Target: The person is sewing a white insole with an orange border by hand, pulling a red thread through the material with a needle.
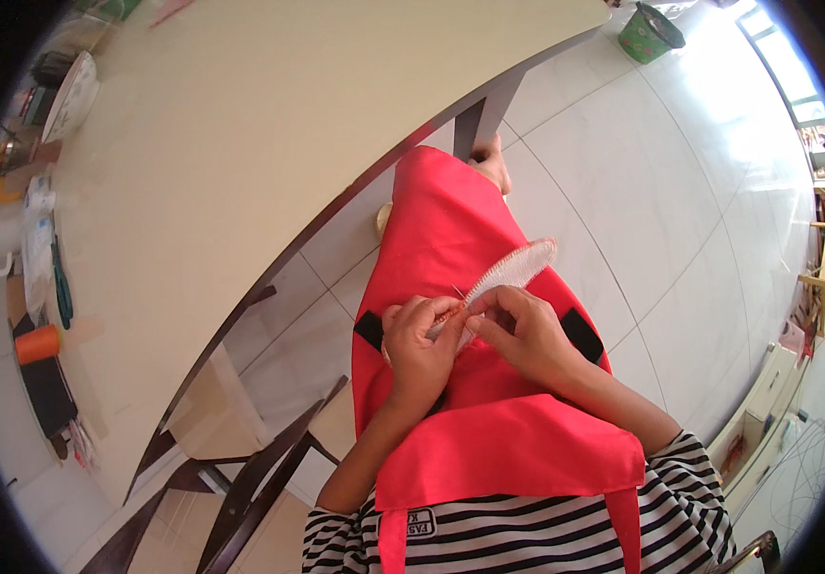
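Note:
Over the red apron [448, 215] on my lap is a flat white insole-shaped fabric piece [516, 267], its rim edged with orange stitching. My left hand [419, 344] grips its nearer part, thumb and fingers pinched at the stitched edge. My right hand [520, 330] holds it from the other side, fingertips bent in close to the left thumb. A thin needle [459, 292] sticks up by the edge between both hands. Fingers hide the needle's lower part and much of the piece's near end.
A cream table [240, 179] with a dark edge lies ahead and left. Along its far left side are an orange thread spool [38, 345], teal-handled scissors [61, 287] and a white bowl [74, 97]. Dark-framed chairs [240, 488] stand lower left; a green bin [649, 34] stands on the tiled floor.

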`<state>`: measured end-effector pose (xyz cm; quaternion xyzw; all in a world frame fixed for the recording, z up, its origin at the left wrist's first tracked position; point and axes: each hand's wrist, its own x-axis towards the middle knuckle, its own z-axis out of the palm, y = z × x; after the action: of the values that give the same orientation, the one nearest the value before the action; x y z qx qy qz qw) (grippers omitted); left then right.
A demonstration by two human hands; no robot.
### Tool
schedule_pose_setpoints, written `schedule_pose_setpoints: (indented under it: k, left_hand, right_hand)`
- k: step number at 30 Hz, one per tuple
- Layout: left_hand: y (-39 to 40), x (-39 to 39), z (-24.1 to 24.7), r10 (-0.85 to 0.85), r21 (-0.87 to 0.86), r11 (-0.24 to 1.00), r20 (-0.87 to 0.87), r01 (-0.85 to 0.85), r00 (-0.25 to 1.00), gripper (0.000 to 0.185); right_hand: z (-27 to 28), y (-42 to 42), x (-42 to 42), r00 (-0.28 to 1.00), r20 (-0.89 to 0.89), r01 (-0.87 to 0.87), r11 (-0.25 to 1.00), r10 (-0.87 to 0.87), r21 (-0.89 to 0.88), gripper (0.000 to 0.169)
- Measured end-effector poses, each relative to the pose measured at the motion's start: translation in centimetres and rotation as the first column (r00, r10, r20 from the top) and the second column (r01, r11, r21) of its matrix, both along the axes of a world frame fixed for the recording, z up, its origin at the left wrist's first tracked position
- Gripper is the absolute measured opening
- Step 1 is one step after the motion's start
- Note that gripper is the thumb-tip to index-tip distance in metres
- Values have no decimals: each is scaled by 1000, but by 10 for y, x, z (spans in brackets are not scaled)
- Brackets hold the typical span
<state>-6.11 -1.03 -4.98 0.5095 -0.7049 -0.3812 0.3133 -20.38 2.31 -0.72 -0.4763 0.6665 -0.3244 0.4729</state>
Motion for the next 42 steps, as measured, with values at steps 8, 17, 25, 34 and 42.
schedule_pose_setpoints:
  k: [8, 17, 25, 34, 42]
  left_hand:
    - [-1, 0, 0, -23, 33, 999, -43, 24, 999, 13]
    - [-1, 0, -6, -44, 87, 995, -93, 52, 995, 13]
    - [-3, 2, -3, 34, 177, 984, -140, -9, 990, 19]
    - [-1, 1, 2, -79, 94, 992, -64, 85, 995, 16]
    - [-1, 1, 1, -158, 4, 987, -53, 159, 986, 14]
  right_hand:
    - [-12, 7, 1, 996, -71, 52, 995, -58, -90, 10]
    - [-5, 2, 0, 996, 33, 77, 995, -79, 65, 10]
    - [3, 10, -43, 795, 601, -216, 965, 84, 151, 7]
    - [32, -33, -40, 966, -131, -237, 965, 222, -112, 10]
    - [18, -59, -32, 891, -289, -413, 890, 351, -193, 10]
